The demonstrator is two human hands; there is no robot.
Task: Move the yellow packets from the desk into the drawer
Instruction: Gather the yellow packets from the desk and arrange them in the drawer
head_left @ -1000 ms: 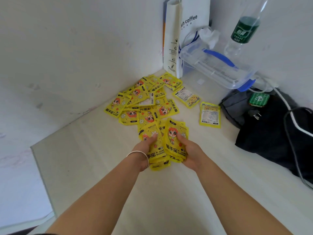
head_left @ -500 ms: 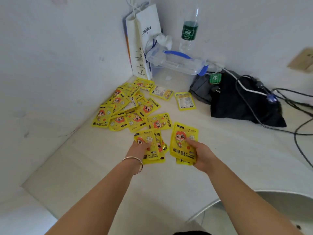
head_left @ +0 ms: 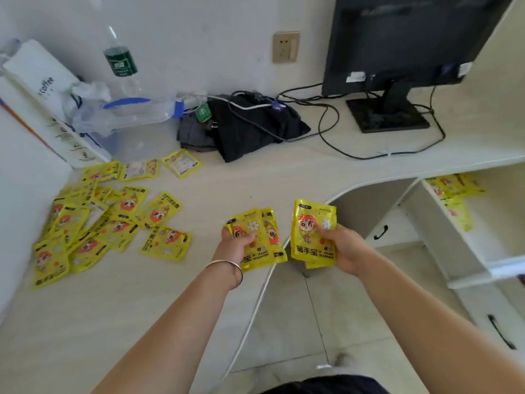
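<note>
Left hand (head_left: 237, 245) closed on a small stack of yellow packets (head_left: 257, 237), thumb on top, at the desk's curved front edge. Right hand (head_left: 339, 248) gripping a second stack (head_left: 312, 233), held over the floor gap past that edge. A thin bangle (head_left: 227, 265) on the left wrist.

More loose packets (head_left: 105, 220) heaped far left on the desk (head_left: 255, 177), against the side wall, some overlapping, a few face down near the back. A few others already lying in the open drawer (head_left: 466, 223) at right, well apart from both hands.

Along the back: white paper bag (head_left: 48, 100) leaning in the corner, clear plastic box (head_left: 125, 115) with a blue handle beside it, a green-labelled bottle (head_left: 120, 61) behind. Dark cloth bundle (head_left: 244, 123) at centre, cables (head_left: 335, 129) trailing across it to the monitor (head_left: 403, 44) at right. Wall socket (head_left: 285, 46) above.

Between the hands and the drawer only the open knee space, with lower drawer fronts and black handles (head_left: 380, 231) below.
</note>
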